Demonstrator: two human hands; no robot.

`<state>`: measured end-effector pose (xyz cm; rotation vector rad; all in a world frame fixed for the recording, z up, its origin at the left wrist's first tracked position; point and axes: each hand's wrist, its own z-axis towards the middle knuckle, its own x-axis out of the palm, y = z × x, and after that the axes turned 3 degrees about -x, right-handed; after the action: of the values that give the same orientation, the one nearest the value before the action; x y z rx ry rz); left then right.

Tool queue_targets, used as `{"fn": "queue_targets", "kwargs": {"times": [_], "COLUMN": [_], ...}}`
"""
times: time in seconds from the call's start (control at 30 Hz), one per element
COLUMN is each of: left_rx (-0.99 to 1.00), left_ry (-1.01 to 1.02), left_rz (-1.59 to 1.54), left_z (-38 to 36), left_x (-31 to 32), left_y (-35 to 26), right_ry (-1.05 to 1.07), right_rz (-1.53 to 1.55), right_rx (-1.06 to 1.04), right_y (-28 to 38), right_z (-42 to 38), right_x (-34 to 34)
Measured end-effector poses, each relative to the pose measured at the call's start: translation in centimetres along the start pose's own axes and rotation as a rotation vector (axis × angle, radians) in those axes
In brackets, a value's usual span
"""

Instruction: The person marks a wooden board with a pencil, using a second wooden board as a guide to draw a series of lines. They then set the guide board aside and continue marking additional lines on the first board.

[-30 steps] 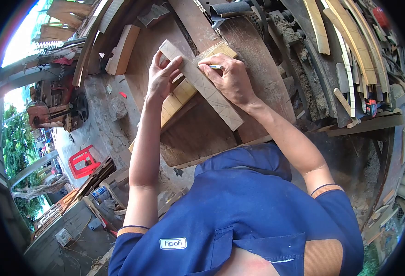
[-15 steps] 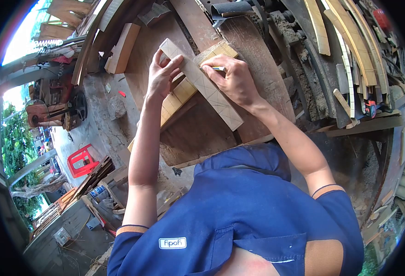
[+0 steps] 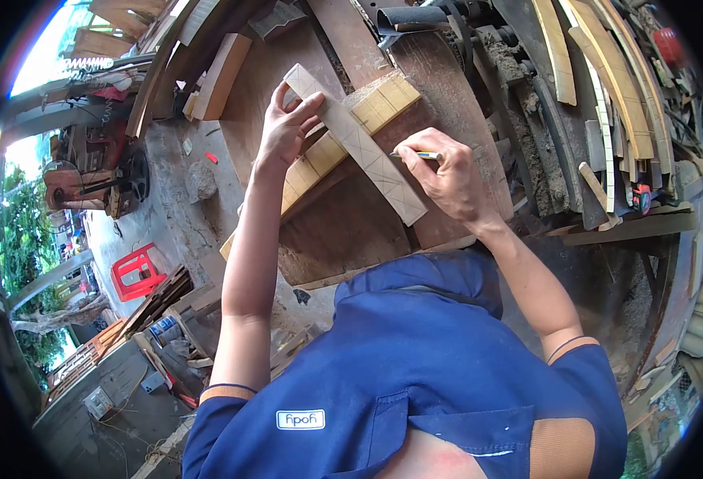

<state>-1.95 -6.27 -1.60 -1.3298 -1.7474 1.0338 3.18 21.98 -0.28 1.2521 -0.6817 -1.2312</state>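
Atop the brown work surface [image 3: 343, 235], as seen from where I stand: one flat pale board [image 3: 371, 160], pencil-lined on its face, lying aslant across one yellow wooden strip [image 3: 387, 104], itself ruled with crosswise lines.

Left hand [image 3: 289, 124]: closed on the board near its far end, thumb over the upper face, fingers at the left edge; most of the board's length runs out from this grip toward the wearer's side.

Right hand [image 3: 446, 177]: pinched closed around one yellow pencil [image 3: 428, 155], held to the right of the board, point just beside its right edge; whether it touches, I cannot tell.

Surroundings: one wooden block [image 3: 222, 76], beyond the left hand; curved timber lengths [image 3: 555, 52], at right; one tape measure [image 3: 643, 198], near them; one red stool [image 3: 138, 273], on the floor at left.
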Motion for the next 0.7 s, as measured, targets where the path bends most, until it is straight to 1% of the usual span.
{"fn": "queue_targets", "kwargs": {"times": [0.07, 0.13, 0.2, 0.27, 0.33, 0.47, 0.7], "left_rx": [-0.034, -0.061, -0.043, -0.031, 0.008, -0.011, -0.013], "left_ry": [0.044, 0.074, 0.077, 0.054, 0.031, 0.051, 0.029], "left_rz": [-0.142, -0.157, -0.188, -0.174, -0.134, -0.13, -0.088], "left_z": [0.4, 0.3, 0.0, -0.3, -0.4, -0.6, -0.3], "left_x": [-0.9, -2.1, -2.8, -3.2, -3.2, -3.3, -3.4], "left_y": [0.4, 0.3, 0.4, 0.5, 0.6, 0.3, 0.5], "right_ry": [-0.027, -0.021, 0.029, 0.03, -0.02, -0.052, -0.079], "right_rz": [-0.012, -0.005, -0.092, -0.074, -0.058, -0.046, -0.075], "right_rx": [0.051, 0.045, 0.033, 0.059, 0.064, 0.059, 0.087], "right_y": [0.1, -0.1, -0.1, -0.1, -0.4, -0.4, -0.3], "right_z": [-0.4, -1.0, -1.6, -2.1, -2.4, -2.3, -2.5], "right_x": [-0.2, -0.3, -0.4, 0.0, 0.3, 0.3, -0.1]}}
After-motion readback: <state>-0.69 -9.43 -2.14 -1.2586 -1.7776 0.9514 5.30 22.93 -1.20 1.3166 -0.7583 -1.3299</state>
